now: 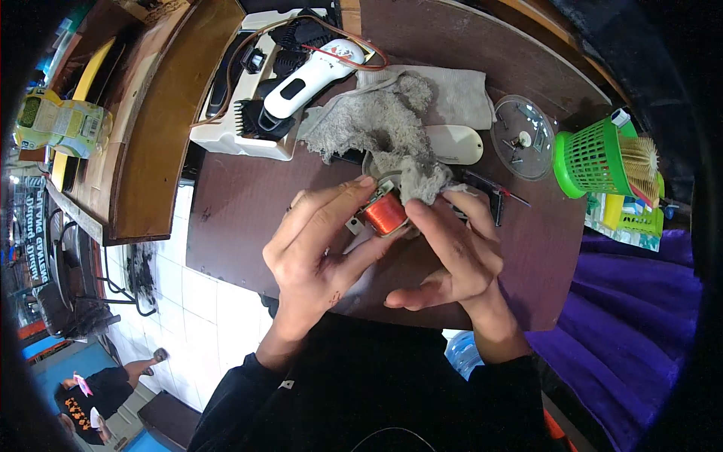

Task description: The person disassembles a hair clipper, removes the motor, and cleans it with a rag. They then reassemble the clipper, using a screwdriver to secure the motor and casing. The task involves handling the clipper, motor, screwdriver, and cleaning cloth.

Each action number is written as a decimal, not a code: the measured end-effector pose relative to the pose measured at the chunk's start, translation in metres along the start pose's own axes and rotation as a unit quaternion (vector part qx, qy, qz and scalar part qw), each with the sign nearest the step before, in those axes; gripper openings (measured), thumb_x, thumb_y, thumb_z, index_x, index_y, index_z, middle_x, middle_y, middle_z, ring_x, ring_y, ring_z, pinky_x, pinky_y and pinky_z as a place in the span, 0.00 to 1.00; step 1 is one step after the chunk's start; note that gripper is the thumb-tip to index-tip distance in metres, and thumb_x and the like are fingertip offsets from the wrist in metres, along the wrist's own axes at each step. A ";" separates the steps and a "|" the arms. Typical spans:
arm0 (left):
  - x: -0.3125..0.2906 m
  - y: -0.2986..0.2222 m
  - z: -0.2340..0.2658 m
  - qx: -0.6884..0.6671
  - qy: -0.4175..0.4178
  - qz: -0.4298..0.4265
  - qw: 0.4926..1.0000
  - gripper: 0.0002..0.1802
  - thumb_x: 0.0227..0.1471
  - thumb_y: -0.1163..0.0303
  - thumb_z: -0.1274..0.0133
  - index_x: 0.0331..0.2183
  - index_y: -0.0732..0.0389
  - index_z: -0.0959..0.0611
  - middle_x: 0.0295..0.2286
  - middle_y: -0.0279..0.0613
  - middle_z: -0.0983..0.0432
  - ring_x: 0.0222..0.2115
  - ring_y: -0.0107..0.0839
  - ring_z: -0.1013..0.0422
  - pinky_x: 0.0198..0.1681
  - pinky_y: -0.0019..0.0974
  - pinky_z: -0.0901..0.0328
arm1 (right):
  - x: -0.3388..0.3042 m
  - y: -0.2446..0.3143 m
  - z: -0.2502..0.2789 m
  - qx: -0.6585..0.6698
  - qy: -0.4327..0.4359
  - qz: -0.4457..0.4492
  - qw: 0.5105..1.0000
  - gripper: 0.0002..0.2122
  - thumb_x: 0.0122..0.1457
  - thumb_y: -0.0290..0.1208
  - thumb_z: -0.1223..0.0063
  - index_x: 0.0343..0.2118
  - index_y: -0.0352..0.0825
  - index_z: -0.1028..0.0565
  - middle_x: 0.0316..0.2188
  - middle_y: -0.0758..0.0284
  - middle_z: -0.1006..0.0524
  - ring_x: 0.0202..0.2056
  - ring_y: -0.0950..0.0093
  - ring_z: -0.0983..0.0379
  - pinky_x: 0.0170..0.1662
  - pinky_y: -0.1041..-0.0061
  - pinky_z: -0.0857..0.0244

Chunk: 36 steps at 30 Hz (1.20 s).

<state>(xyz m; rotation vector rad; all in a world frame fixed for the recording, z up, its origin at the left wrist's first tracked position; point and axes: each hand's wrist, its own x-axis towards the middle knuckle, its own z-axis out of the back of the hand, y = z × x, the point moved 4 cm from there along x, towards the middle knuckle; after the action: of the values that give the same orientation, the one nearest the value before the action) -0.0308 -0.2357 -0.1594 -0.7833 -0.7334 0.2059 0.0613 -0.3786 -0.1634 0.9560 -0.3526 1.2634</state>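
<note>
My left hand (316, 245) is closed around a coil of red-orange copper wire (385, 215), gripping it between thumb and fingers above the table. A worn grey rag (376, 124) trails across the table toward my right hand (459, 252). Its near end is caught among my right fingers, just beside the coil. The right index fingertip lies close to the coil's right side, while the right thumb points away to the left. Beyond the rag's near end lies a smooth white shell-shaped cover (455, 145). Fingers hide the coil's lower part.
A white hair clipper (309, 84) rests on a white tray (248, 143) with black comb guards. Right of the rag stand a clear round dish (531, 162) of small parts and a green basket (595, 160). A screwdriver (516, 197) lies nearby. Another person (98, 399) appears at lower left.
</note>
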 end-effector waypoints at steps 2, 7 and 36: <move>0.001 0.002 0.001 0.010 -0.007 -0.016 1.000 0.28 0.30 0.75 0.29 0.40 0.68 0.18 0.34 0.47 0.20 0.34 0.34 0.23 0.36 0.31 0.30 | 0.001 0.001 -0.001 -0.006 0.014 0.003 1.000 0.33 0.52 0.57 0.43 0.49 0.30 0.26 0.39 0.61 0.22 0.45 0.65 0.29 0.47 0.62 0.36; 0.000 0.000 -0.004 -0.004 0.007 -0.020 1.000 0.26 0.32 0.75 0.30 0.39 0.67 0.17 0.36 0.46 0.20 0.34 0.35 0.24 0.36 0.31 0.30 | 0.001 -0.004 -0.004 0.007 -0.006 -0.010 1.000 0.32 0.52 0.56 0.43 0.49 0.30 0.25 0.39 0.60 0.21 0.46 0.65 0.29 0.48 0.62 0.37; 0.000 0.033 0.052 -0.149 -0.252 0.106 0.950 0.27 0.45 0.81 0.42 0.49 0.72 0.26 0.44 0.53 0.26 0.42 0.36 0.27 0.50 0.37 0.34 | 0.008 0.029 -0.055 0.134 0.061 -0.066 0.987 0.32 0.50 0.31 0.39 0.59 0.30 0.38 0.55 0.55 0.32 0.59 0.60 0.40 0.60 0.55 0.49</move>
<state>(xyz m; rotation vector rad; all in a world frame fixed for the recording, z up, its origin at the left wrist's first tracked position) -0.0625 -0.1829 -0.1570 -1.1170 -1.1814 0.5118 0.0230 -0.3314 -0.1781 1.1039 -0.0225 1.2606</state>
